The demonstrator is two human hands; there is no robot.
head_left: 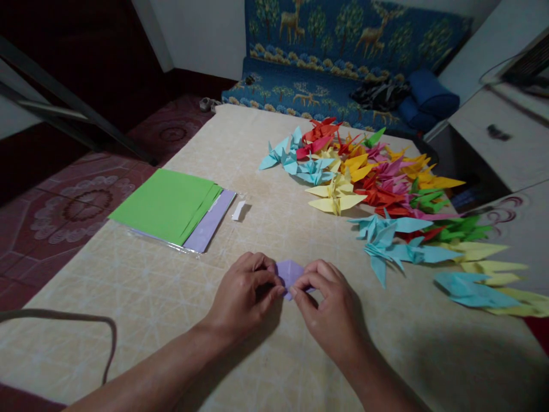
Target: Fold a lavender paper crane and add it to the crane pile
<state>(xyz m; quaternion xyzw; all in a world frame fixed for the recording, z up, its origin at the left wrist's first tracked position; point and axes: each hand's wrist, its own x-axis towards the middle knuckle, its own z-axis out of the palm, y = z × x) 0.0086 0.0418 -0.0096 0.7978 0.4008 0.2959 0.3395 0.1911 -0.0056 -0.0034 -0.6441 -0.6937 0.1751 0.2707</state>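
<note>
A small, partly folded piece of purple paper (pixel 290 272) lies on the beige table (pixel 171 297) near its front middle. My left hand (pixel 244 294) pinches its left side with curled fingers. My right hand (pixel 330 306) pinches its right side, thumb and fingertips pressed on the fold. Both hands rest low over the tabletop.
A stack of green paper sheets (pixel 165 203) on a purple sheet in clear wrap lies at the left. A white paper scrap (pixel 238 210) sits beside it. Several folded paper cranes (pixel 377 189) in many colours cover the right side. A dark cable (pixel 86 320) loops at front left.
</note>
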